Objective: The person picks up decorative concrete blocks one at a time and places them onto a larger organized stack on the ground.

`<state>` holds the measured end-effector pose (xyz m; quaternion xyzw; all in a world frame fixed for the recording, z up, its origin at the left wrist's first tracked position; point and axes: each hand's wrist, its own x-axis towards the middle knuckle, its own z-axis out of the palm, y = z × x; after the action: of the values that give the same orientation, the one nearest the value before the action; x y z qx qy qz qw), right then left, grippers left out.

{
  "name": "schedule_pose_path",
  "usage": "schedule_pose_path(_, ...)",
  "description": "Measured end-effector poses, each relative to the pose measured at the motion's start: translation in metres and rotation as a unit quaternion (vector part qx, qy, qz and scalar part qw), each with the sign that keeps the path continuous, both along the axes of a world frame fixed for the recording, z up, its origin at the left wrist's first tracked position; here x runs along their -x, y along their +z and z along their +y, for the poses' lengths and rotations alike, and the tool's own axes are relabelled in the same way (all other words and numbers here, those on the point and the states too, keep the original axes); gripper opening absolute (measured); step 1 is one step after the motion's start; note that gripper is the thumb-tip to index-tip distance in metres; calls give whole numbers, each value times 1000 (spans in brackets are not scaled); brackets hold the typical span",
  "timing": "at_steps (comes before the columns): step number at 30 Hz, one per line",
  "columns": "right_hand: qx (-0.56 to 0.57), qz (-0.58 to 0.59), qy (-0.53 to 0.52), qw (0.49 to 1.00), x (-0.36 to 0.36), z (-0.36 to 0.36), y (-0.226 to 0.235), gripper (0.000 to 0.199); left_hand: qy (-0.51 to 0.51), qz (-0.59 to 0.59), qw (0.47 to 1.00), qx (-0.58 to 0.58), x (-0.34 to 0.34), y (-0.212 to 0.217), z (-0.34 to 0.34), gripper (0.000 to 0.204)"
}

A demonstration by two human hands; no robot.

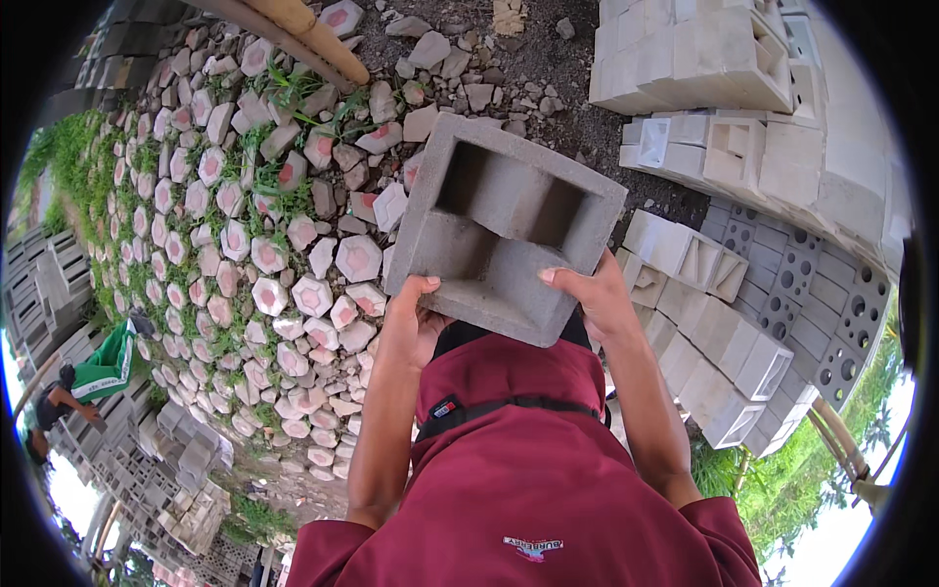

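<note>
Concrete fills this yard, and the landmark is the grey hollow block [504,230] that the person holds up in front of the chest. The block is square, with two deep openings that face upward, and it sits tilted. The left hand [409,318] grips its near edge at the left corner, thumb on top and the other fingers hidden under it. The right hand [592,293] grips the same edge at the right corner, fingers pressed together over the rim.

Below the block is the person's dark red shirt [528,470], which has a small embroidered mark low on the chest. Left of the block lie hexagonal pavers [293,284], pale with pink centres, grass between them. Right of the block stand stacks of pale blocks [724,88].
</note>
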<state>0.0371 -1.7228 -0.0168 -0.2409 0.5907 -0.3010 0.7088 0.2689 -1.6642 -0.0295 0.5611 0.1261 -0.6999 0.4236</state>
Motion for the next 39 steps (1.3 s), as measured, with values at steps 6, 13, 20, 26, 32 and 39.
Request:
schedule_pose_path(6, -18, -2, 23, 1000, 35, -126, -50, 75, 30, -8, 998, -58, 48, -49, -111, 52)
schedule_pose_path(13, -16, -8, 10, 1000, 86, -210, -65, 85, 30, -39, 995, -83, 95, -59, -208, 47)
schedule_pose_path(20, 13, -19, -31, 999, 122, -266, -42, 85, 13, -38, 998, -45, 127, -44, -279, 49)
schedule_pose_path(26, 7, 4, -42, 999, 124, -304, -30, 82, -28, -44, 998, -24, 125, -24, -335, 47)
schedule_pose_path(32, -33, -5, -55, 998, 106, -364, -34, 74, -46, -46, 996, -55, 104, -38, -390, 43)
schedule_pose_path(39, -32, -39, -50, 997, 70, -458, -42, 72, -43, -69, 994, -69, 69, -28, -480, 39)
